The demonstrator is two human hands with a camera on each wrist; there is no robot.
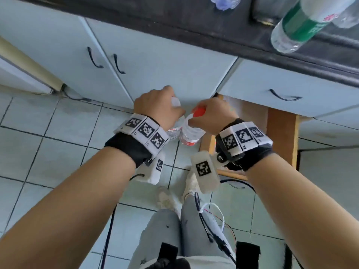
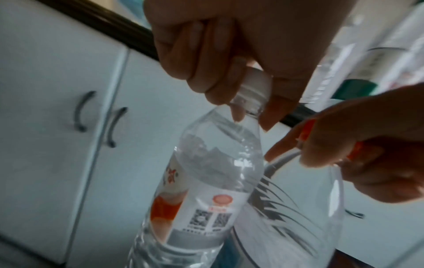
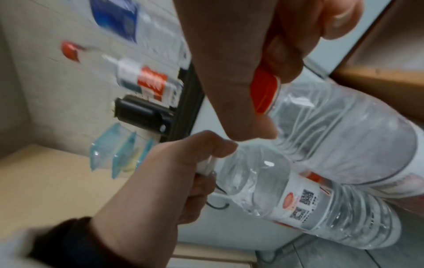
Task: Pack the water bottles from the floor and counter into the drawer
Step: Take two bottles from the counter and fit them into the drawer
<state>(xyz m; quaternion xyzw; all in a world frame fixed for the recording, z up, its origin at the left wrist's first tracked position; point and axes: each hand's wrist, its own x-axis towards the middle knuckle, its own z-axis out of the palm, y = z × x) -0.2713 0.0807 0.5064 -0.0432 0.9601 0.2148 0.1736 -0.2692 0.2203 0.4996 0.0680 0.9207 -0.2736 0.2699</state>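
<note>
Two clear water bottles are held by their caps in front of pale cabinet doors.

The white-capped bottle [image 2: 206,181] is gripped at its cap by the left hand [image 2: 229,50], whose curled fingers [image 2: 201,68] and thumb are closed around the top. A white label with orange print and two square codes is seen on this bottle, which hangs slightly tilted. Just beside it, to the right, the orange-capped bottle [image 2: 298,208] is held at its cap by the right hand [image 2: 367,145]. Behind them, two cabinet doors [image 2: 57,108] with dark curved handles [image 2: 81,110] are seen beneath the dark counter edge [image 2: 110,25].
</note>
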